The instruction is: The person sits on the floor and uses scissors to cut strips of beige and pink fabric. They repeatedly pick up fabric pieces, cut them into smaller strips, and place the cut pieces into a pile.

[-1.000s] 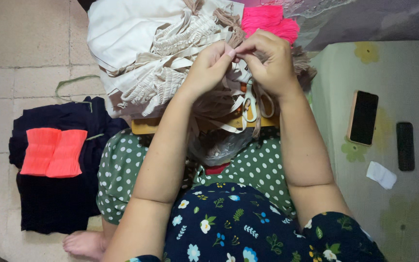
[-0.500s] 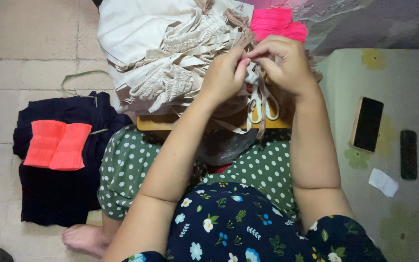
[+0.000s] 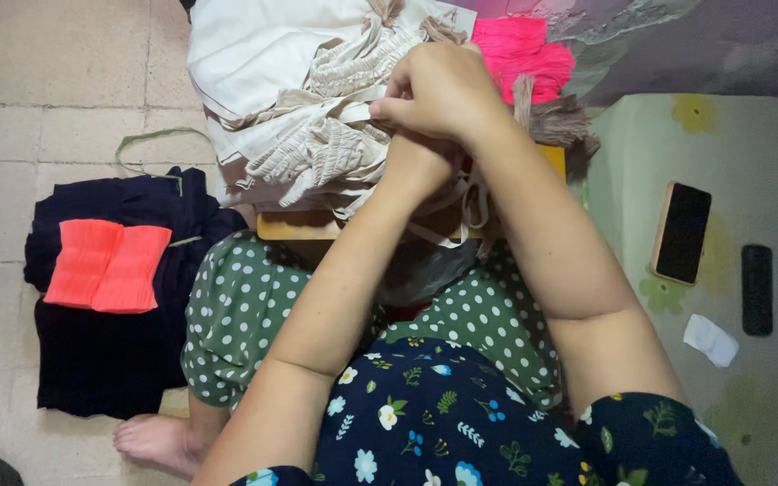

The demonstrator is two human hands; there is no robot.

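Since half a second ago, both hands have shifted toward frame centre-top. Cream ruched garment pile (image 3: 317, 117) fills upper centre, its strap running roughly left-right. Right hand (image 3: 443, 90) fingers pinch that strap; left hand (image 3: 416, 166) beneath, fingers hidden, grip unclear.

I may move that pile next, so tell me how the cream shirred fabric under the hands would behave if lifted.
The cream shirred fabric would probably flop and drape: it lies in soft folds and gathers. It looks light, being thin cloth. Its loose strips hang down over the board, so they would likely trail and snag. The right hand pinches one strip.
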